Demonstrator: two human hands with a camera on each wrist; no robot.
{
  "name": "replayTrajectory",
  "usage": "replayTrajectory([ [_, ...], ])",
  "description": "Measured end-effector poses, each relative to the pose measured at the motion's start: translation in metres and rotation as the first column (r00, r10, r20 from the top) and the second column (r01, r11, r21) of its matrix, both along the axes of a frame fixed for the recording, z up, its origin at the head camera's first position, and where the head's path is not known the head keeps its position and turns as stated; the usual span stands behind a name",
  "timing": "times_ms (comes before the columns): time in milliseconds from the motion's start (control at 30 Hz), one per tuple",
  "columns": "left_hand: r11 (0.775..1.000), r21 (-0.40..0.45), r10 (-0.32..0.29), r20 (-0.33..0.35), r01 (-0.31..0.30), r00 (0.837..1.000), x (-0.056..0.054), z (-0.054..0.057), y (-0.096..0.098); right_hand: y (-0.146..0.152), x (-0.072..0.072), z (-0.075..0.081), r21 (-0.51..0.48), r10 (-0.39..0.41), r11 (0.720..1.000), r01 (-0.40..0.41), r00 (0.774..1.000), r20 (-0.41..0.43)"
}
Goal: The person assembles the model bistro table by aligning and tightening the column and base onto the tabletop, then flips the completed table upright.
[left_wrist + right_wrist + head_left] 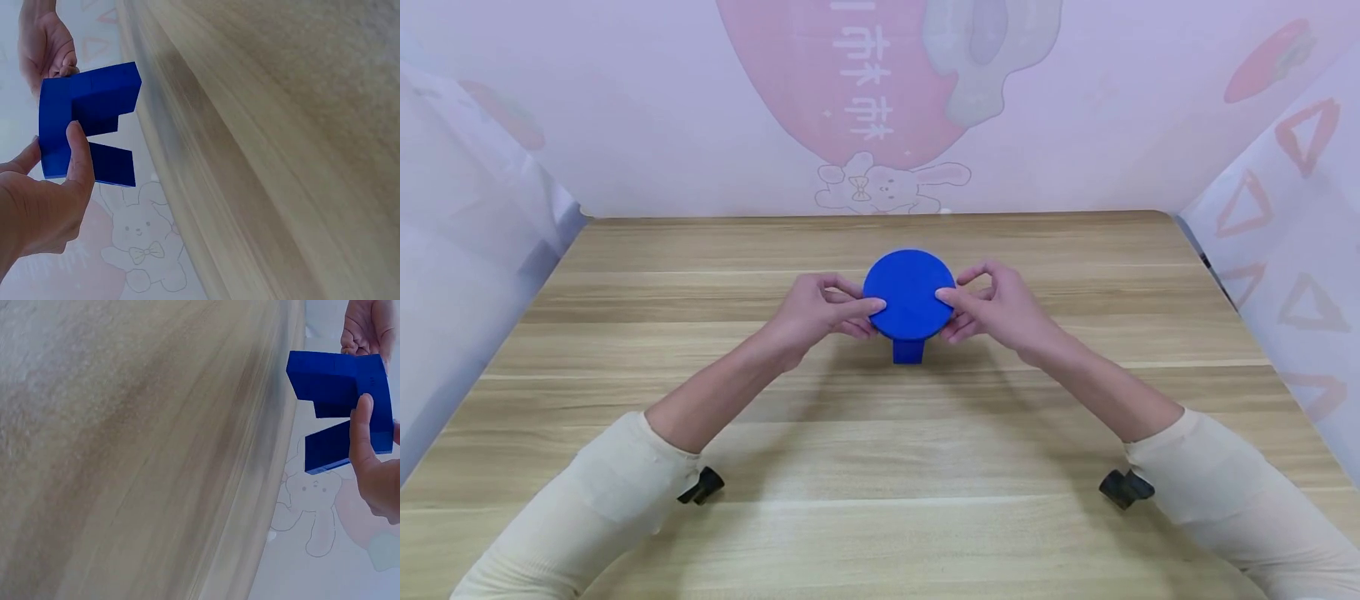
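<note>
A small blue stool (909, 292) with a flat round top is held between both hands at the far middle of the table. My left hand (820, 312) pinches its left rim, thumb on top and fingers beneath. On the opposite rim my right hand (1003, 310) grips in the same way. The left wrist view shows the stool (106, 94) with thick block legs pointing down, apart from the wooden surface. From the right wrist view, the stool's legs (325, 375) also show, with a fingertip against the underside of the seat.
The wooden table (880, 467) stretches around the hands, its back edge against a pale printed backdrop (662, 108). Similar cloth walls stand at the left and right. Small black devices (1126, 489) stick out from the cream sleeves (602, 483) over the near half of the table.
</note>
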State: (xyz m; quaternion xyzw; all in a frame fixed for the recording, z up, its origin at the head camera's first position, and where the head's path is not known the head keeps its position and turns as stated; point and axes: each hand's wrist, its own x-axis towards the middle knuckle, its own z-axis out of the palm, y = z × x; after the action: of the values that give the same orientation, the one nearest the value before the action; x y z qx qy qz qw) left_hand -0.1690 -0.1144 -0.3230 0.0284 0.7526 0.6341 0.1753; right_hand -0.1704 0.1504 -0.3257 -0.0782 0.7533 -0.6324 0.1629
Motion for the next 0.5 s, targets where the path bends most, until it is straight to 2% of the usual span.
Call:
replayTrajectory([
  [133,1.000,-0.009,-0.015,-0.025,0.015,1.000,0.000,0.002,0.000,0.001,-0.001,-0.001,0.006,0.062,0.998,-0.062,0.998,-0.010],
  [333,0.985,-0.091,-0.152,-0.068,0.146,0.986,0.001,0.003,-0.005,0.008,-0.002,-0.003,0.053,0.180,0.983,-0.178,0.984,-0.016],
  [500,0.967,-0.128,-0.235,-0.116,0.220,0.965,0.001,0.001,-0.009,0.016,-0.006,-0.005,0.060,0.287,0.957,-0.284,0.956,-0.052],
])
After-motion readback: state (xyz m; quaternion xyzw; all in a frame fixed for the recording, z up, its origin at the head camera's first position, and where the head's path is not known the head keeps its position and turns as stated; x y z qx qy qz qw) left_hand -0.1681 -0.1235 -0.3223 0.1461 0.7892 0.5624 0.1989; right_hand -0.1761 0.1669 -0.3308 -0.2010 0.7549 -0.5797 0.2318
